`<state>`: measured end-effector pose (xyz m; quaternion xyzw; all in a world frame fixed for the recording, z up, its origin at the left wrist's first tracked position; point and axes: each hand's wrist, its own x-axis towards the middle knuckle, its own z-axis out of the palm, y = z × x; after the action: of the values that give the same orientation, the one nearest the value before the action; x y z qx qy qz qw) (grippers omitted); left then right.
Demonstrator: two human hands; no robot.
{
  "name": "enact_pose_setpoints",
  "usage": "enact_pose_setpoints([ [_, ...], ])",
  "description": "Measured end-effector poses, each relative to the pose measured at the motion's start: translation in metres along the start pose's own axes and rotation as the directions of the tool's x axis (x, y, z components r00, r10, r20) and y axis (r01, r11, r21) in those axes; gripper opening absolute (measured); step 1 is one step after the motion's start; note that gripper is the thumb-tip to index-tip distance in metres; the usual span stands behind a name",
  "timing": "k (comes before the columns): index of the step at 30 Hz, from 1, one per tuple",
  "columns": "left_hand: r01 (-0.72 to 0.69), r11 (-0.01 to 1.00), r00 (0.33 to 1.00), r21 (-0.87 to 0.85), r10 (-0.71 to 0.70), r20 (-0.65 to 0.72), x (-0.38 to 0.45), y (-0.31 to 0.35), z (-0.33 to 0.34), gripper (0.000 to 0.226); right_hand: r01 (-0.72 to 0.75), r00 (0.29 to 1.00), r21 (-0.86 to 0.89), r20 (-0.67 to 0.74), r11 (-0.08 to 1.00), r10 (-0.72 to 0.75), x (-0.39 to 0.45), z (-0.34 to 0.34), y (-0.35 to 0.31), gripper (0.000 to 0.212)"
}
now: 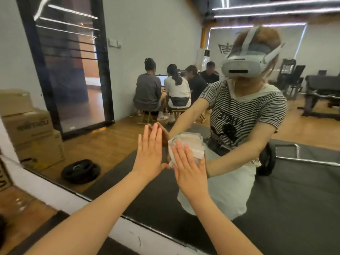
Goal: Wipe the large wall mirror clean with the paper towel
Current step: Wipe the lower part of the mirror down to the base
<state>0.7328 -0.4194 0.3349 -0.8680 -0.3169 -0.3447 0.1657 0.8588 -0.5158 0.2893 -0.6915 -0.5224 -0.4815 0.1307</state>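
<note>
Gym flooring and a white baseboard (55, 190) run under the large wall mirror (128, 43), which fills nearly the whole view. Far left in the glass, stacked cardboard boxes (31, 129) and a pair of weight plates (81, 171) are reflected. Moving right, the left hand (150, 153) lies flat on the glass with straight fingers, holding nothing, probably bracing the person as they lean in. Just beside it, the right hand (189, 168) presses the paper towel (185, 146) against the mirror with an open palm, fingers extended rather than curled, likely spreading pressure across the sheet. Nothing blocks the glass itself; seated people and gym equipment appear only as reflections further right.
</note>
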Motion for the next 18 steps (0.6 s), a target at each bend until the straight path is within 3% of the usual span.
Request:
enact_pose_setpoints([
  [6,-0.002,0.999,0.998,-0.040,0.005,0.064,0.001,-0.005,0.008,0.150,0.014,1.000,0.019,0.015,1.000,-0.014,-0.016,-0.019,0.033,0.066],
  [9,0.017,0.998,0.993,-0.065,-0.009,0.117,0.003,-0.002,0.000,0.152,-0.093,0.995,0.025,0.040,0.995,0.092,-0.044,-0.030,0.071,0.062],
  [13,0.040,0.994,0.979,-0.102,-0.019,0.203,0.005,0.003,-0.008,0.137,-0.317,0.947,-0.042,0.035,0.948,0.318,-0.080,-0.045,0.099,0.062],
  [18,0.087,0.995,0.951,-0.055,-0.067,0.301,0.008,0.011,-0.021,0.133,-0.403,0.915,0.046,0.040,0.914,0.402,-0.065,-0.049,0.090,0.057],
])
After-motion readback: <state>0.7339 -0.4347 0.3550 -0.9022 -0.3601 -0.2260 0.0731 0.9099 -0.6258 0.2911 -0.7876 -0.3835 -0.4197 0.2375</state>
